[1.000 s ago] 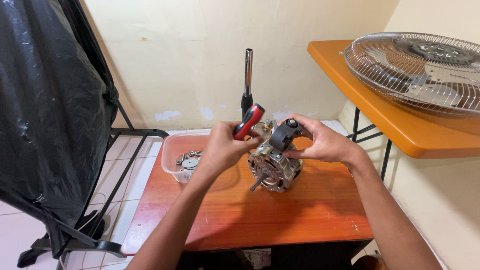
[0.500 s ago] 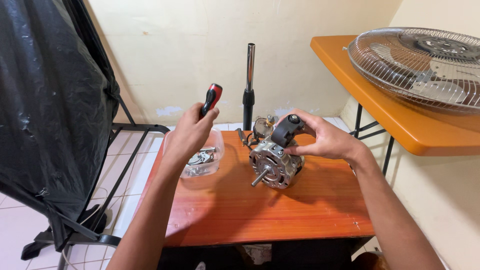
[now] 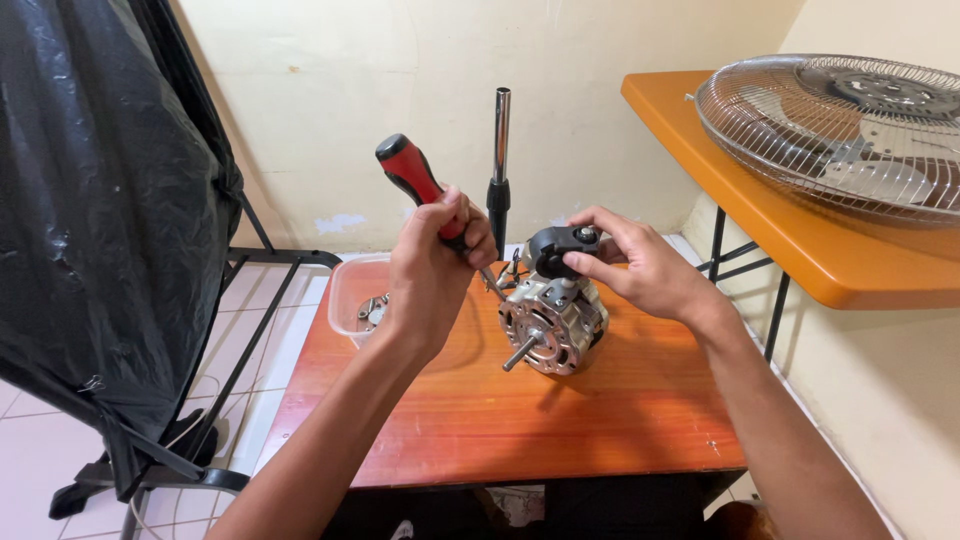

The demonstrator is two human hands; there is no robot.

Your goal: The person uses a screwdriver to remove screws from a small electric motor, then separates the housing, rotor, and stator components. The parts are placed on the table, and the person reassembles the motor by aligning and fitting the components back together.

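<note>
Left hand point(image 3: 432, 275) grips a screwdriver point(image 3: 425, 197) by its red-and-black handle, handle tilted up and left, shaft angled down toward a metal fan motor point(image 3: 553, 318); tip is hidden behind the fingers, possibly at the motor's top. Motor sits on a small orange-brown table point(image 3: 600, 420), shaft pointing toward the camera. Right hand point(image 3: 640, 268) pinches a black plastic part point(image 3: 558, 246) on top of the motor. Clear plastic container point(image 3: 352, 292) with small metal parts lies left of the left hand. Upright metal pole point(image 3: 500, 160) stands behind the motor. Wire fan guard point(image 3: 850, 130) rests on an orange side table point(image 3: 800, 250) at right.
</note>
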